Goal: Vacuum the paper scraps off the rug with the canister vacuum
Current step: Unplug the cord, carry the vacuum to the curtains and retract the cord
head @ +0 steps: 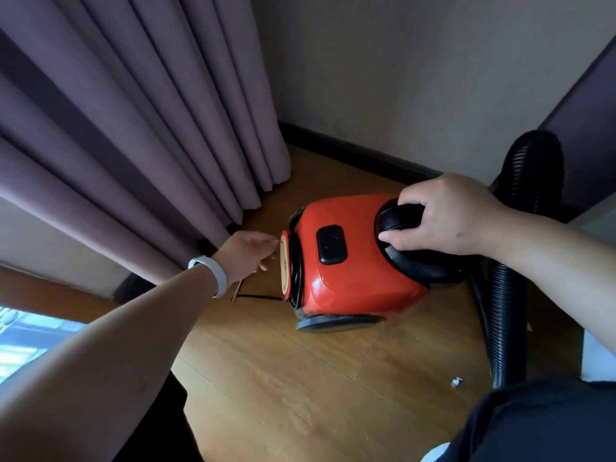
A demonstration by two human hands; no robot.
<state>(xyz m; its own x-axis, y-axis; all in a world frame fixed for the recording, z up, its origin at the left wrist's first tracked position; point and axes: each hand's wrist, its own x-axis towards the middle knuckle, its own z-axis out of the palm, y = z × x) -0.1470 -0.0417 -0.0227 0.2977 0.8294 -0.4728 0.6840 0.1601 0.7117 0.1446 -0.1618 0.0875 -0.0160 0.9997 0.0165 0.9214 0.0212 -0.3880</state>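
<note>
Left forearm (116,345) near; left hand (248,250) fingers relaxed, at cord reel (285,265). Right hand (446,216) fingers wrap black handle (400,218) of red canister vacuum (350,278) on floor (300,378).

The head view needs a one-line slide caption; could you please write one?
Right hand grips the red canister vacuum's black handle; left hand reaches toward its rear, beside the curtain.

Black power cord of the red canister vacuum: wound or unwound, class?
Mostly wound: cord loops round the vacuum's rear; a short stretch trails on the wooden floor.
</note>
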